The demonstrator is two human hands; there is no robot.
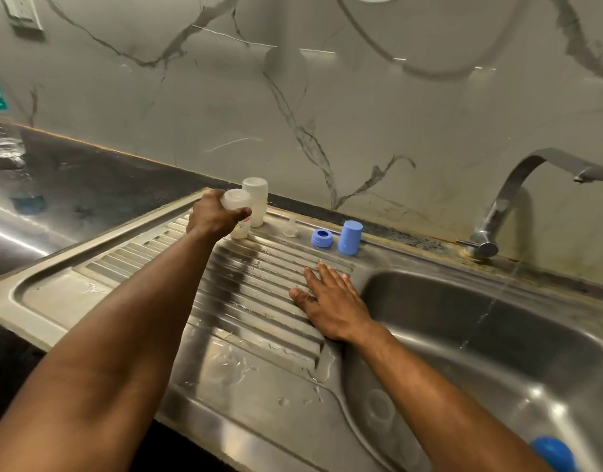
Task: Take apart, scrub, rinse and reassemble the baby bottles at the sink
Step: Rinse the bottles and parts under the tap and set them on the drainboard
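Note:
My left hand (pixel 213 215) grips an upturned clear baby bottle (pixel 239 212) with red print at the back of the ribbed steel drainboard (pixel 252 301). A second clear bottle (pixel 256 199) stands upside down just behind it. To the right along the back edge stand a clear teat (pixel 289 228), a blue screw ring (pixel 321 238) and a blue cap (pixel 350 237). My right hand (pixel 330 299) lies flat with straight fingers on the wet drainboard, next to the sink basin (pixel 497 352).
A steel tap (pixel 518 195) stands at the back right, its spout over the basin. A blue object (pixel 553 453) shows at the bottom right edge. A clear water bottle (pixel 0 131) stands on the dark counter at far left. Marble wall behind.

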